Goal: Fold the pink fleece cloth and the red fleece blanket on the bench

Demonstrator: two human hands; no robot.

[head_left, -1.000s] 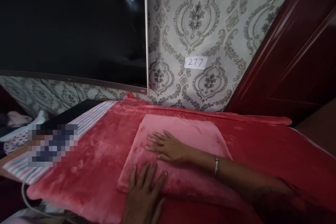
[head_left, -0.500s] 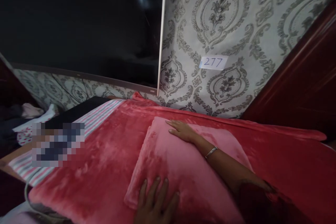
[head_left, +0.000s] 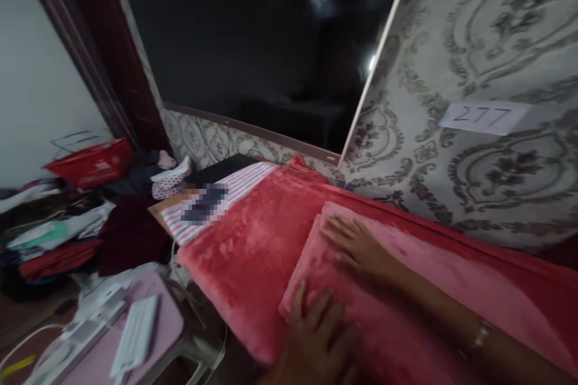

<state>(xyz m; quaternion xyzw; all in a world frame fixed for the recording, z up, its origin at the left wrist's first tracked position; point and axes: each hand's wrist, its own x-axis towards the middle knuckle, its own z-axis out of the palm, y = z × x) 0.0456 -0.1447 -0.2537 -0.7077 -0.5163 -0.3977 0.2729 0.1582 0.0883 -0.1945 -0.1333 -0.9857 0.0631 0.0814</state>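
A folded pink plush blanket lies on a larger red plush cloth. My right hand, with a silver bracelet on its wrist, rests palm down near the far left corner of the folded blanket, fingers stretched out. Closer to me, my left hand touches the near left part of the same blanket, its fingers spread and slightly bent. Neither hand grips anything that I can see. Both hands are a little blurred.
A striped cloth extends from under the red cloth, with a pixelated patch over part of it. A pink stool at lower left bears power strips and cables. Clothes and a red bag lie at left. A large dark TV hangs behind.
The view has swung left, bringing the stool, clothes pile and red bag into sight. Both hands remain on the folded blanket, the left one still at its near left part.
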